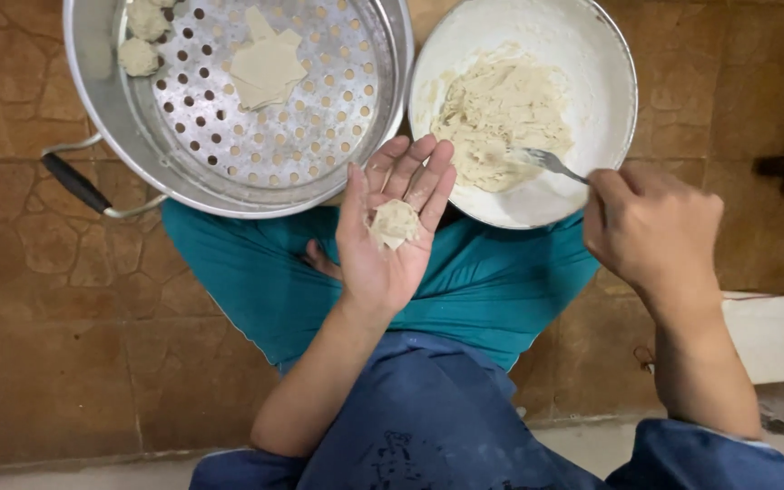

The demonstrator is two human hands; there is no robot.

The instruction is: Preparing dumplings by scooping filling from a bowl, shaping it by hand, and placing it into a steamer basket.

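My left hand [386, 236] lies palm up over my lap, fingers spread, with a small lump of pale filling on a wrapper [395, 223] resting in the palm. My right hand [653, 227] grips the handle of a metal fork [548, 162] whose tines sit in the pale filling mixture [499, 109] inside a white bowl [602, 54]. To the left stands a perforated metal steamer pan [93, 91], holding two formed dumplings [141, 36] at its top left and a few flat wrappers [267, 65] in the middle.
The steamer has a wire handle with a black grip [79, 184] sticking out at the left. My crossed legs in teal cloth [492, 281] lie under both vessels. Brown stone-patterned floor [38, 345] surrounds everything; a pale step [778, 336] is at the right.
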